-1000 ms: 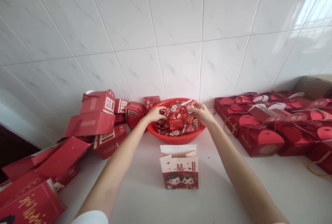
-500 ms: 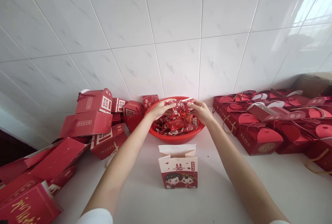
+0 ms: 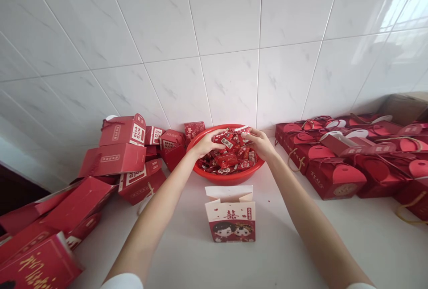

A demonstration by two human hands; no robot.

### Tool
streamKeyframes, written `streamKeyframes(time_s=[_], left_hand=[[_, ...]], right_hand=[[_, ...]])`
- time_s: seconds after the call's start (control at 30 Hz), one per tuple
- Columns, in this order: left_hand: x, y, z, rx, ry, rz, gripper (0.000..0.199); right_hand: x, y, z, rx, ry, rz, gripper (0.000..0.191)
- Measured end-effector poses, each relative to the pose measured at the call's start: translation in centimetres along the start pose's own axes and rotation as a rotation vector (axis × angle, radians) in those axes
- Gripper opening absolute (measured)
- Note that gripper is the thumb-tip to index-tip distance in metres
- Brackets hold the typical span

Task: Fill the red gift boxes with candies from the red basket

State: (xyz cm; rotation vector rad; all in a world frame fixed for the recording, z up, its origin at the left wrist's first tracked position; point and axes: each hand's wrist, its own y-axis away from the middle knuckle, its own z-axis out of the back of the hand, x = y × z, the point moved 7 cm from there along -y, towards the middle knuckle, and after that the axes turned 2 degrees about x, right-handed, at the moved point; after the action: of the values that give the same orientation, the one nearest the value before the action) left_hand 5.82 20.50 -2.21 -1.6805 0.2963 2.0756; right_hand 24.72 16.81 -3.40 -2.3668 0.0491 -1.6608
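A round red plastic basin [image 3: 227,178] full of red-wrapped candies [image 3: 227,160] stands against the wall, with both my hands over it. My left hand [image 3: 205,145] reaches in from the left, thumb and fingers curled around wrapped candies [image 3: 228,141]; some fingertips are hidden behind the wrappers. On the right side, my right hand [image 3: 261,142] pinches a red-and-white candy packet [image 3: 243,134] between thumb and fingers. In front of the basin an open red-and-white paper gift box [image 3: 230,222] stands upright, printed with two cartoon figures. Neither hand touches it.
Red gift boxes [image 3: 122,159] are piled at the left, some lying tilted. Rows of closed red boxes with cord handles [image 3: 334,179] fill the right side. A brown carton [image 3: 403,110] sits at the far right. White tiled wall [image 3: 229,79] rises behind the table.
My left hand has closed from spread fingers around candies, which now show more between the hands. My right hand stays nearly in place with its packet.
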Motion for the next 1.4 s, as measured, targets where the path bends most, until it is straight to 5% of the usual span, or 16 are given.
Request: streamKeyframes(time_s=[0.57, 0.87, 1.4], left_hand=[[-1.4, 0.3, -2.2, -0.029, 0.142, -0.091, 0.074], [-0.4, 0.8, -2.1, -0.002, 0.164, 0.081, 0.052], [-1.6, 0.4, -2.3, -0.062, 0.050, -0.082, 0.038]], right_hand=[[0.1, 0.3, -0.7, 0.055, 0.041, -0.053, 0.036], [-0.2, 0.1, -0.3, 0.024, 0.009, -0.023, 0.039], [-0.3, 0.3, -0.9, 0.132, 0.019, -0.064, 0.039]])
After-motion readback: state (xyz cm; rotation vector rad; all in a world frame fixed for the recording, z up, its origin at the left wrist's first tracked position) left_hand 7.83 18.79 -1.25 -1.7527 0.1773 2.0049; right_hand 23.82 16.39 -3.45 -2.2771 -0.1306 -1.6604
